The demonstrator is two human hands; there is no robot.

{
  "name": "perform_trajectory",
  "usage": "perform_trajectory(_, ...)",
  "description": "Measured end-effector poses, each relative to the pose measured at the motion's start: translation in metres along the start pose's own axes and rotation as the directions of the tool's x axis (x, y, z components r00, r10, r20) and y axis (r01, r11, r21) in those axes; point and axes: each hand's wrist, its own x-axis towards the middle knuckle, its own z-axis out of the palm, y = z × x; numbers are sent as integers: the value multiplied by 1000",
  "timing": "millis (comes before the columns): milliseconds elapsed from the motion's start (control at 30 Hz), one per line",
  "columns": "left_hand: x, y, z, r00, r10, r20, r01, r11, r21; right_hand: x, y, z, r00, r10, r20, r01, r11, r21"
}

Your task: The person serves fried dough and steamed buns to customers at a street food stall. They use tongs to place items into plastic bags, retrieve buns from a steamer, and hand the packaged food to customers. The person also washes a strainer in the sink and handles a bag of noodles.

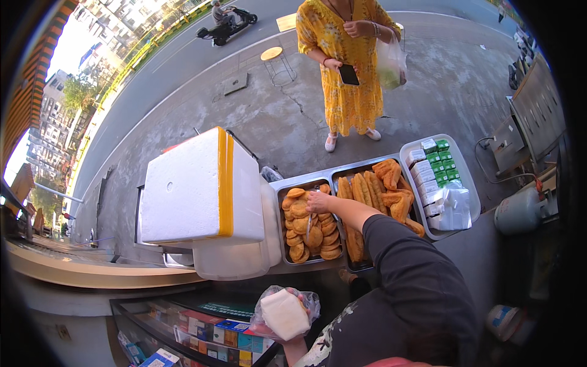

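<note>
My right hand (318, 202) is closed around metal tongs (309, 224), whose lower end reaches down among round fried cakes (300, 225) in a steel tray. Lower down, my left hand (293, 339) holds a white square item (284, 314), perhaps a paper bag or bread, with a clear plastic bag (312, 300) around it. To the right of the cakes, a second steel tray holds long fried dough sticks (369, 188) and folded fried pieces (400, 204) beneath my forearm.
A taped white foam box (192, 188) stands left of the trays. At right, a white plastic tray (474, 206) holds small cartons and plastic bags. Beyond the trays stands a person in a yellow dress (353, 91), holding a phone. A gas cylinder (516, 213) is far right; a glass display case (211, 332) is below.
</note>
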Motion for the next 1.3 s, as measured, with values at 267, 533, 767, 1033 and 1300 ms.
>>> perform_trajectory(267,16,-10,14,998,-22,54,21,999,32,-61,9,-81,997,-32,-76,52,958,281)
perform_trajectory(533,38,-43,27,990,-7,141,-5,996,85,-192,-72,-150,783,550,291,-406,96,909)
perform_trajectory(767,61,-71,33,984,-76,162,57,992,115,-297,-154,-196,744,306,594,54,-914,403)
perform_trajectory(1033,82,-100,40,996,-69,49,63,991,114,-325,-144,-259,748,549,372,112,-657,745)
perform_trajectory(1300,83,-106,37,980,13,197,-60,970,235,-309,-142,-324,736,625,260,-140,-235,962)
